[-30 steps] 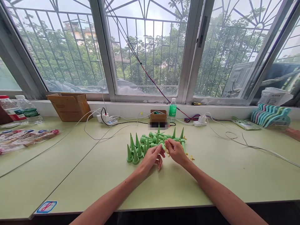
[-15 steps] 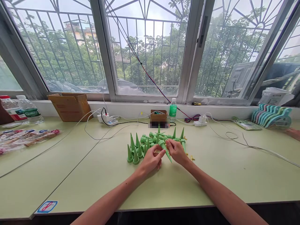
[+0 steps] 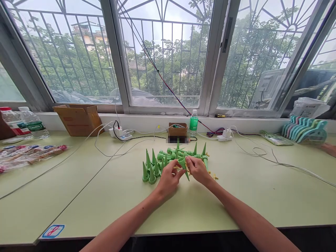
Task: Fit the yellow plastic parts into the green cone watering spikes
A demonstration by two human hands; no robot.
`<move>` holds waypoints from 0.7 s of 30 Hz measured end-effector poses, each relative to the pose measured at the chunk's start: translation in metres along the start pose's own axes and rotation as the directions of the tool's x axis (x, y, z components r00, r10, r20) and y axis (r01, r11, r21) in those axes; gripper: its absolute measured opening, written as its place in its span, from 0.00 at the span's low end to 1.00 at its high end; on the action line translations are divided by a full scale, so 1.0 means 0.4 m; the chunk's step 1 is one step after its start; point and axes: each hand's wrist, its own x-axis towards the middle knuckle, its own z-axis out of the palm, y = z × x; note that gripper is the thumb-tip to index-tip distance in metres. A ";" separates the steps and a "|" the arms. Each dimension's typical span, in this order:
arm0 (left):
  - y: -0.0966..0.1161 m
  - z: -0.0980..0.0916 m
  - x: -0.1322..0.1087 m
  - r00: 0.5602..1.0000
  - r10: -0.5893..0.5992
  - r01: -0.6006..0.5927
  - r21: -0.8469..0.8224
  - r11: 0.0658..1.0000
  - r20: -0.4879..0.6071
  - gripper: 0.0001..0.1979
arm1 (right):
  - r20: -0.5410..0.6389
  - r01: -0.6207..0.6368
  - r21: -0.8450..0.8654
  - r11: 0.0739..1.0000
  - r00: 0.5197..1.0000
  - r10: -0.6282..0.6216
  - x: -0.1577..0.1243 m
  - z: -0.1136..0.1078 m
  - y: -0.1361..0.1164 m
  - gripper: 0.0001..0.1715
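Note:
My left hand (image 3: 168, 178) grips a green plastic spike (image 3: 181, 161) between thumb and fingers. Its hollow wide end faces up toward me, and its tip slants down to the right. My right hand (image 3: 198, 170) is pinched at the spike's right side; what its fingertips hold is hidden. Upright green spikes (image 3: 152, 175) stand in a cluster left of my hands. Behind them lies a heap of green ribbed parts (image 3: 162, 154), with more upright spikes (image 3: 204, 150) on the right. Small yellow pieces (image 3: 215, 176) are scattered beside my right hand.
Behind the heap stand a small cardboard box (image 3: 177, 129) and a green-labelled bottle (image 3: 193, 122). White cables (image 3: 136, 143) and a power strip (image 3: 123, 135) cross the table. A larger box (image 3: 78, 120) is at left, hangers (image 3: 304, 130) at right. Another person's hand (image 3: 329, 148) shows at the right edge.
The spike has turned in my left hand: its open end now tips toward me, and its point hangs more steeply. My right hand stays close beside it.

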 end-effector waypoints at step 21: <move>-0.002 0.005 0.005 0.997 -0.006 0.001 -0.062 0.998 -0.076 0.15 | -0.007 -0.047 0.048 0.998 0.999 0.048 -0.004 0.017 0.002 0.27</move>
